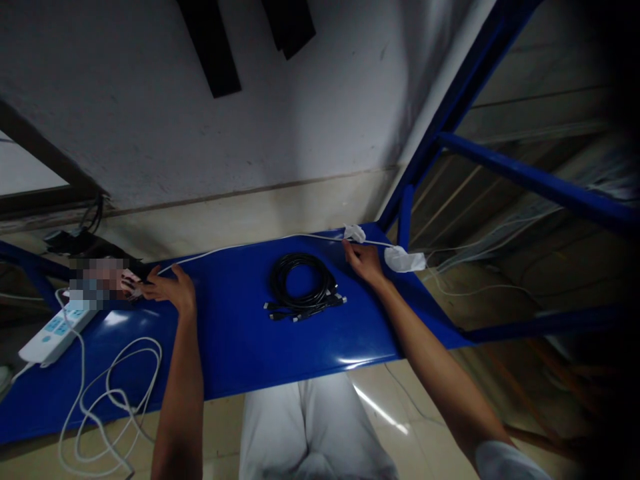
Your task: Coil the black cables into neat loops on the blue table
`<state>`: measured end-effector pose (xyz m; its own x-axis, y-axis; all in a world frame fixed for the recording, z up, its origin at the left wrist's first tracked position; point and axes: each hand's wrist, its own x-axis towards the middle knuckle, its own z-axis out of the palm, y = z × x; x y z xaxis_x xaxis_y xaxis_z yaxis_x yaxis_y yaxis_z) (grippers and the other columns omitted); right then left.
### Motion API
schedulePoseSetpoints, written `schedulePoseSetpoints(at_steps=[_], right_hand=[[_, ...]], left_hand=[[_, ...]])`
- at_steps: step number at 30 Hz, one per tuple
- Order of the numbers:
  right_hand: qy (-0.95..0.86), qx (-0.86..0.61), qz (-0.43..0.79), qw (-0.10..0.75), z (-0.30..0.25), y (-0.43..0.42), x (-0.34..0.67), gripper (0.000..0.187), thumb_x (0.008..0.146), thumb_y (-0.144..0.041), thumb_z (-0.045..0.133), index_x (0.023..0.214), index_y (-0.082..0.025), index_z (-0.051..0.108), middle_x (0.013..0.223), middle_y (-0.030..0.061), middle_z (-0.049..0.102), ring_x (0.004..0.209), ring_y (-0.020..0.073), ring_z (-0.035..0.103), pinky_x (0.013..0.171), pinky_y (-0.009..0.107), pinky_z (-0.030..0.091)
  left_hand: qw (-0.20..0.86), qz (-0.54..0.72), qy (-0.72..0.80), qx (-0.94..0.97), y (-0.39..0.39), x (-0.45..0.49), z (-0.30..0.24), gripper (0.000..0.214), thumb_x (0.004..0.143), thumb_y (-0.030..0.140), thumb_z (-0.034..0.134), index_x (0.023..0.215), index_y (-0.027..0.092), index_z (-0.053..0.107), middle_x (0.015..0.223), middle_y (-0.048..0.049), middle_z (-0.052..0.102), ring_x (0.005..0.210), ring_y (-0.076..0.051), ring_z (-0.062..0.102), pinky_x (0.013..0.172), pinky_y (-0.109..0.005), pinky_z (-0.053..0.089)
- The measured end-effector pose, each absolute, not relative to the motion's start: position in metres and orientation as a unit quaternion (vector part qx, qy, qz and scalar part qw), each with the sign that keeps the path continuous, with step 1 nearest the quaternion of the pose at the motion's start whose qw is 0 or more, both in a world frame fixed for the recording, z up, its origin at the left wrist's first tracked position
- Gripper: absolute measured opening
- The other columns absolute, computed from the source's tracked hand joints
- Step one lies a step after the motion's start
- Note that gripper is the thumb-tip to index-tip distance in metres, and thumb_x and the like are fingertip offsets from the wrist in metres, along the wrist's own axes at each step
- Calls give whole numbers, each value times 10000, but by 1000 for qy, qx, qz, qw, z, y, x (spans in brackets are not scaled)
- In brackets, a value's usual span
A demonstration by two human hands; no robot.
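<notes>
My left hand (171, 289) is at the left of the blue tabletop, its fingers stretched apart toward a small object (131, 283) beside a pixelated patch. Whether the fingertips touch that object, I cannot tell. My right hand (366, 263) is at the far right part of the table, fingers curled together next to a crumpled white tissue (354, 233) and a thin white cable (323, 237). What those fingers hold, if anything, is hidden. Between my hands lies a coiled bundle of black cables (300, 287), several connectors pointing toward me.
A white power strip (57, 333) sits at the left, with a loose white cord (107, 393) hanging over the front edge. Another white crumpled piece (404, 259) lies at the right end. Blue frame bars (520, 170) rise at the right, and a wall (300, 120) stands behind.
</notes>
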<state>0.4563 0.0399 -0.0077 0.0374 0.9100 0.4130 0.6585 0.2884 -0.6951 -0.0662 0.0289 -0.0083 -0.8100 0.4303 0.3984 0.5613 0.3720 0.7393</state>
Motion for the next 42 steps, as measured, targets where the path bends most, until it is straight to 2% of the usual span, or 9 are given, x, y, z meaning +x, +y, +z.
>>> schedulePoseSetpoints(at_steps=[5, 8, 14, 20, 26, 30, 42], right_hand=[[-689, -572, 156, 416, -8, 40, 456, 790, 1073, -794, 379, 559, -223, 563, 522, 25, 589, 548, 196, 617, 642, 348, 433], [-691, -571, 161, 412, -10, 40, 455, 783, 1076, -786, 385, 564, -223, 572, 526, 25, 594, 561, 199, 629, 650, 346, 440], [-681, -579, 162, 419, -11, 40, 456, 796, 1056, -818, 389, 566, -224, 592, 539, 35, 624, 575, 211, 646, 669, 351, 460], [-676, -581, 163, 423, -10, 39, 456, 788, 1066, -796, 400, 560, -219, 584, 540, 30, 613, 586, 209, 660, 672, 351, 451], [-673, -583, 172, 421, -8, 40, 456, 799, 1050, -827, 388, 560, -226, 582, 544, 33, 637, 560, 207, 635, 632, 351, 448], [-669, -590, 166, 420, -8, 42, 456, 813, 1039, -849, 370, 555, -233, 586, 515, 37, 623, 566, 222, 645, 599, 351, 427], [-671, -589, 166, 419, -8, 41, 456, 818, 1045, -842, 369, 554, -224, 585, 527, 35, 627, 556, 210, 642, 635, 351, 446]], left_hand=[[56, -460, -830, -310, 29, -74, -10, 492, 1023, 389, 613, 1419, 145, 452, 1746, -298, 164, 1633, -530, 180, 1256, -785, 237], [74, -453, -820, -342, 26, -72, -8, 465, 1046, 417, 593, 1398, 143, 463, 1769, -299, 123, 1648, -521, 139, 1249, -787, 247], [83, -464, -806, -359, 26, -61, -3, 475, 1021, 431, 587, 1394, 150, 501, 1777, -274, 89, 1663, -486, 131, 1303, -722, 203], [75, -464, -812, -346, 28, -64, -7, 501, 999, 431, 604, 1410, 166, 495, 1781, -264, 78, 1658, -496, 135, 1287, -754, 202], [70, -469, -811, -342, 29, -61, -7, 493, 991, 422, 623, 1398, 167, 516, 1745, -256, 166, 1632, -498, 177, 1254, -755, 269], [65, -474, -806, -350, 31, -59, -8, 495, 967, 420, 667, 1388, 195, 536, 1708, -226, 230, 1600, -474, 232, 1266, -731, 259], [73, -467, -805, -358, 35, -64, -14, 510, 977, 385, 665, 1413, 156, 533, 1667, -237, 254, 1574, -483, 262, 1258, -720, 282]])
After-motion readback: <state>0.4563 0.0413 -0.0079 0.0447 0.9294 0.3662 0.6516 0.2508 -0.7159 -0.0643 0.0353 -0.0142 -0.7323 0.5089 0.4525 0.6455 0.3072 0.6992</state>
